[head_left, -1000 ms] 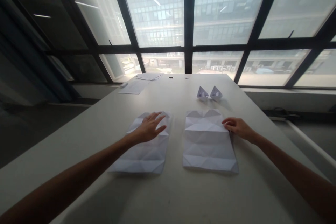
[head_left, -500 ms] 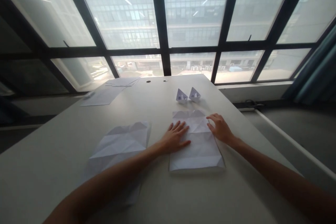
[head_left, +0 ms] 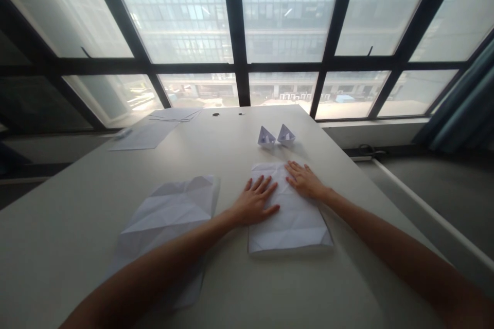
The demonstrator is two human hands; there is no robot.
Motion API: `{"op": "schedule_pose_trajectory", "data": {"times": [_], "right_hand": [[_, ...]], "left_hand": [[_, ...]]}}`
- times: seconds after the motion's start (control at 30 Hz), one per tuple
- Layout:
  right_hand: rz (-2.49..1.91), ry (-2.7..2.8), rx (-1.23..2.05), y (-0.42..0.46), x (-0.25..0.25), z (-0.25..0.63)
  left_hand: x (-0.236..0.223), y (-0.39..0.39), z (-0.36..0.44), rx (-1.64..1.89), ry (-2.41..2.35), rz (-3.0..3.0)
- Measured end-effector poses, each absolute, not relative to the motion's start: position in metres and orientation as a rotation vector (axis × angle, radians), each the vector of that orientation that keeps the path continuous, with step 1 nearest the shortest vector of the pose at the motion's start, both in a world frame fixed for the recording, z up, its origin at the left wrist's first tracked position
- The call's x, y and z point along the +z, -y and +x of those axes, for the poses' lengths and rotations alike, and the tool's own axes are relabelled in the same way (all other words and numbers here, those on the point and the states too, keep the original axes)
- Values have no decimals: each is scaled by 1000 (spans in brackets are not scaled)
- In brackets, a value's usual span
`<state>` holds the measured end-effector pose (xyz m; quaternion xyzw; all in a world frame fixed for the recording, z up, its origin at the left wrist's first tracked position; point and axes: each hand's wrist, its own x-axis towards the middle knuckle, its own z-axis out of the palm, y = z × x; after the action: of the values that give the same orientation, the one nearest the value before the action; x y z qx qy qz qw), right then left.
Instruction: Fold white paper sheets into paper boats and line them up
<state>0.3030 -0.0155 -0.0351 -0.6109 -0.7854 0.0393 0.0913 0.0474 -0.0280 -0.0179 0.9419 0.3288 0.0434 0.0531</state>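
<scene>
A creased sheet of white paper point(head_left: 291, 226) lies on the table in front of me. My left hand point(head_left: 257, 203) rests flat on its left side, fingers spread. Near its far right corner my right hand point(head_left: 304, 181) lies on the same sheet with fingers stretched out. To the left is a second creased sheet point(head_left: 170, 205), partly hidden under my left forearm. Beyond the right sheet stand two small folded paper boats point(head_left: 286, 136), side by side.
At the far left of the white table point(head_left: 216, 149) lie several flat sheets of paper point(head_left: 144, 133), with a small pale object point(head_left: 123, 133) on their edge. Two small dark spots mark the far end. Large windows point(head_left: 285, 10) rise behind the table.
My view has turned right. My left hand has gone from the left sheet to the right one. My right hand has moved from the right sheet's edge onto its surface and flattened.
</scene>
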Motion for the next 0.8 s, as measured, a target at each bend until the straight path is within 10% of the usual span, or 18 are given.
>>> {"op": "schedule_pose_trajectory", "data": {"times": [0.47, 0.8], "right_hand": [[-1653, 2127, -173, 30, -27, 306], [-1475, 2469, 193, 45, -26, 285]], "left_hand": [[-15, 27, 47, 140, -1006, 2861], [-12, 17, 37, 187, -1035, 2827]]}}
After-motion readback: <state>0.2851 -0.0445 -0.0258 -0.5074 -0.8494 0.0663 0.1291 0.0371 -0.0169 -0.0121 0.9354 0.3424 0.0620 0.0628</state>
